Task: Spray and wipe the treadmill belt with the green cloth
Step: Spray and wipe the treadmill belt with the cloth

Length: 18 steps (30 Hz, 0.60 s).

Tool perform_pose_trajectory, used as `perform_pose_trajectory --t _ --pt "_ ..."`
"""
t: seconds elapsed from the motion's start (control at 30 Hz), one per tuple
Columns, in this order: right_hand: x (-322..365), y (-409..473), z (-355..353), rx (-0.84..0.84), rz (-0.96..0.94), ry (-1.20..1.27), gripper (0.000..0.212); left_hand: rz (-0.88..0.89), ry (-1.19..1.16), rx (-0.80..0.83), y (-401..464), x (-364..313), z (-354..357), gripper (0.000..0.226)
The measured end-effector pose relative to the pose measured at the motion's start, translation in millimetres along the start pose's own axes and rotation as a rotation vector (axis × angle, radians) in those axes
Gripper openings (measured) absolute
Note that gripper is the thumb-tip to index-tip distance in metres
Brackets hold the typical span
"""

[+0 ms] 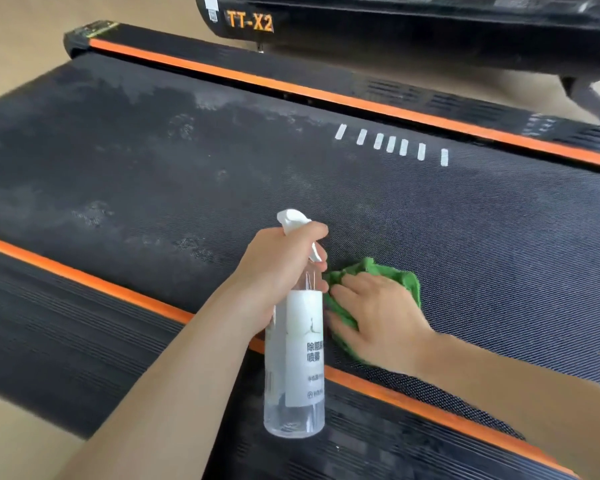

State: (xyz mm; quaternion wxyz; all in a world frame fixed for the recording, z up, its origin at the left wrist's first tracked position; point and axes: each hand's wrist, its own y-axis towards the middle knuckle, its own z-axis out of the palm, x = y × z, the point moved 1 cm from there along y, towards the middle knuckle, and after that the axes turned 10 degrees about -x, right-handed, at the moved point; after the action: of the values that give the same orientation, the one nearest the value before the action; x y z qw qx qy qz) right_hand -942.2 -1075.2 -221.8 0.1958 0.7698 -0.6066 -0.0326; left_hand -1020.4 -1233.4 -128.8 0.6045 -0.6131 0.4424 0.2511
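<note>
The left hand [274, 271] grips the neck of a clear spray bottle [297, 344], fingers curled round it just under the white trigger head, with the forefinger over the top near the trigger. The bottle hangs upright above the near orange stripe [84, 277] of the treadmill, its base clear of the deck. It looks mostly full of clear liquid, so it probably has some weight and would swing from a neck hold; the plastic wall looks smooth and could be slippery if wet, which makes the neck, where the trigger head stops the hand sliding, the sound place to hold it.

The right hand [378, 317] lies flat with fingers spread on the green cloth [409, 282], pressing it onto the belt [465, 237] close to the near edge, just right of the bottle. The cloth is bunched and soft, and shows beyond the fingers and under the palm. It is limp and light, so it likely needs a broad palm on top to keep it from rolling up as it drags; the belt's woven texture should give it some grip.

Pale, dusty patches cover the belt to the left and toward the far orange stripe [257, 77], while the part to the right of the cloth looks darker and cleaner. Much of the belt seems left to wipe.
</note>
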Motion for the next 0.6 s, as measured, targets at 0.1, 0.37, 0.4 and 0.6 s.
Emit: perform_pose_trajectory --t 0.1,0.37,0.4,0.6 --pt "-18.3 5.5 0.1 0.034 -0.162 0.018 0.031 0.009 -0.022 -0.007 -0.1 -0.8 6.9 0.029" --pt "-118.8 126.9 28.7 -0.061 0.484 -0.252 0.042 0.012 -0.012 -0.048 -0.2 3.5 -2.6 0.029" --pt "-110.4 122.5 28.2 -0.064 0.479 -0.230 0.040 0.016 -0.014 -0.049 0.9 3.3 -3.1 0.029" --pt "-30.0 -15.6 -16.1 -0.061 0.164 -0.055 0.033 0.030 -0.005 -0.009 0.6 -0.9 6.9 0.027"
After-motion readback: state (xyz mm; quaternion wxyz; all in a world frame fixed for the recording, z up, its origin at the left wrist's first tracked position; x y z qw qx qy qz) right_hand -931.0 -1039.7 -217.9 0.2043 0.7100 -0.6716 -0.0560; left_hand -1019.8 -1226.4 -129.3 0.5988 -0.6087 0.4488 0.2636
